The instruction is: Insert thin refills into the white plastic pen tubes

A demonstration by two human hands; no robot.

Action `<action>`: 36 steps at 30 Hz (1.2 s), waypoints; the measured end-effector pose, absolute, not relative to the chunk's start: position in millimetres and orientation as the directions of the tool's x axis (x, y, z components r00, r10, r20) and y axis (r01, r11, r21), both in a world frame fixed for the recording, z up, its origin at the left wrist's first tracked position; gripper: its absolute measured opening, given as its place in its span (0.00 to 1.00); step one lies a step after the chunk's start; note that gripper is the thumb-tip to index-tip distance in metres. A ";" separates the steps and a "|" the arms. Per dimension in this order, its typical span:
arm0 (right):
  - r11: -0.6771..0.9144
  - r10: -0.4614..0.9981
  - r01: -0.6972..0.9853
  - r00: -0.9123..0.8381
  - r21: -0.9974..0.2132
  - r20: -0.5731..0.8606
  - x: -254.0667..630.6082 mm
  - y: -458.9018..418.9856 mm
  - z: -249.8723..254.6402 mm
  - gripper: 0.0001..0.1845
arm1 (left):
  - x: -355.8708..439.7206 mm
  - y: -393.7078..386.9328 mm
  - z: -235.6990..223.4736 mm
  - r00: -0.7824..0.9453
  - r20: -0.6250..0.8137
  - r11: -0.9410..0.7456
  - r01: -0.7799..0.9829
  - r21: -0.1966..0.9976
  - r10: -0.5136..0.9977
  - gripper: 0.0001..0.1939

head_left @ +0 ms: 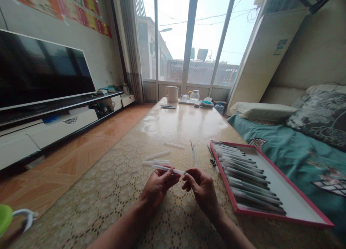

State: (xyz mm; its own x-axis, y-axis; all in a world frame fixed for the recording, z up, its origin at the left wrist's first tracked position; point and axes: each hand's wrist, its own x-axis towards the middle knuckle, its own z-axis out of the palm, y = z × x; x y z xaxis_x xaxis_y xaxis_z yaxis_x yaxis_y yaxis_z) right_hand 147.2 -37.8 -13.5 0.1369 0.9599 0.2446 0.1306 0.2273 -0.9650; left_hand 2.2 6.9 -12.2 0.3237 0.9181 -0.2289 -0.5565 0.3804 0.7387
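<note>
My left hand and my right hand meet low over the lace-patterned table. Together they pinch a thin white pen tube that lies crosswise between the fingertips, both hands curled closed on it. Just beyond the hands lie several loose white pen tubes and one upright-pointing pen. To the right of my right hand sits a shallow red-rimmed tray holding a row of several finished pens.
At the table's far end stand a white jug, a glass teapot and small items. A TV on a low cabinet lines the left wall. A teal-covered sofa with cushions borders the table's right side.
</note>
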 end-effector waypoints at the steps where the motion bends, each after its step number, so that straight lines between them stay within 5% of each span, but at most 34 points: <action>1: 0.215 0.963 0.142 0.136 -0.966 0.234 148.1 -37.1 -15.7 0.15 | 2.3 6.7 -12.0 0.324 -0.228 0.381 -0.559 0.737 0.918 0.09; 8: 0.188 0.966 0.343 0.106 -0.920 0.237 154.9 -34.2 -22.2 0.23 | 2.3 7.3 -11.6 0.331 -0.223 0.378 -0.537 0.755 0.917 0.11; 14: 0.205 0.967 0.364 0.069 -0.909 0.246 152.9 -37.0 -17.7 0.15 | 1.1 8.0 -11.0 0.317 -0.213 0.359 -0.531 0.768 0.924 0.12; 21: 0.179 0.975 0.427 0.044 -0.886 0.218 156.7 -37.6 -19.9 0.23 | 1.4 7.3 -11.2 0.351 -0.202 0.365 -0.495 0.788 0.914 0.13; 27: 0.212 0.967 0.460 0.028 -0.862 0.253 156.7 -39.1 -17.0 0.14 | 1.5 8.1 -11.4 0.332 -0.198 0.352 -0.507 0.787 0.922 0.13; 32: 0.191 0.972 0.491 0.025 -0.850 0.233 157.0 -38.2 -20.8 0.22 | 1.7 7.1 -10.7 0.359 -0.190 0.354 -0.474 0.806 0.914 0.12; 36: 0.204 0.971 0.496 0.005 -0.844 0.238 157.7 -38.0 -18.7 0.16 | 1.2 7.7 -12.3 0.344 -0.184 0.344 -0.493 0.799 0.921 0.12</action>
State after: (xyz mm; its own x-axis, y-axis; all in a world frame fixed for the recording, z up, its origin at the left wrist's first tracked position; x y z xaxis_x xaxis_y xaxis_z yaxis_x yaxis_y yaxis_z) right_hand 157.7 -38.0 -18.7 0.0053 0.9712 0.2380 0.4964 0.2041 -0.8438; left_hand 1.2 7.7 -12.3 0.3443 0.9206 -0.1842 -0.4934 0.3443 0.7987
